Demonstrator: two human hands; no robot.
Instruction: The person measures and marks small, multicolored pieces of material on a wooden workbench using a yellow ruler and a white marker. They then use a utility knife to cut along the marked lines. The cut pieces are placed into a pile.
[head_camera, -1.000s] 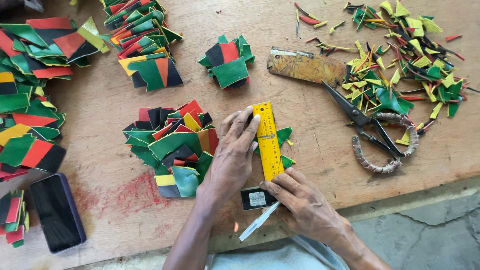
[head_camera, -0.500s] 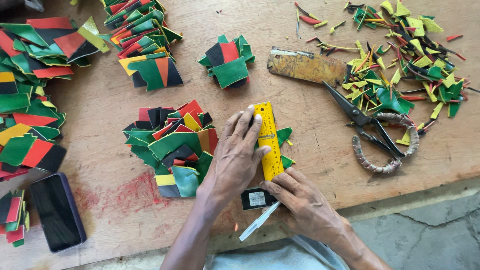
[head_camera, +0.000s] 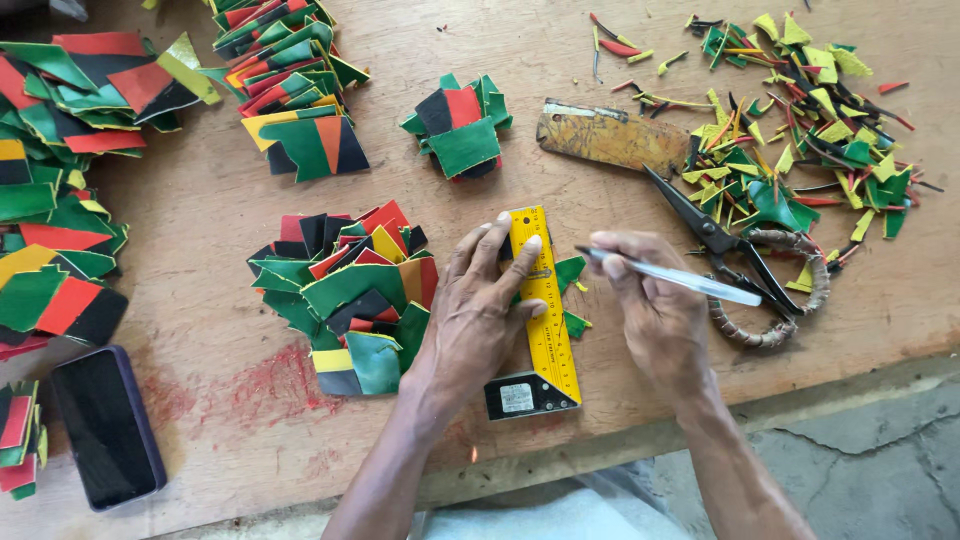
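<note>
My left hand (head_camera: 478, 312) presses flat on a yellow try-square ruler (head_camera: 545, 325) with a black base, which lies on a small green piece (head_camera: 570, 270) on the wooden table (head_camera: 230, 215). My right hand (head_camera: 650, 310) holds a clear pen (head_camera: 670, 277), its tip at the ruler's right edge near the top. A pile of green, red, black and yellow pieces (head_camera: 345, 295) lies just left of my left hand.
Black scissors (head_camera: 745, 275) with wrapped handles lie right of my right hand, beside a rusty metal plate (head_camera: 612, 138) and a heap of offcuts (head_camera: 800, 120). More stacks of coloured pieces (head_camera: 290, 80) fill the left and top. A dark phone (head_camera: 105, 425) lies at bottom left.
My right hand has moved up from the ruler's base to its upper right edge, turning the pen so its tip meets the ruler. My left hand stays pressed on the ruler.
</note>
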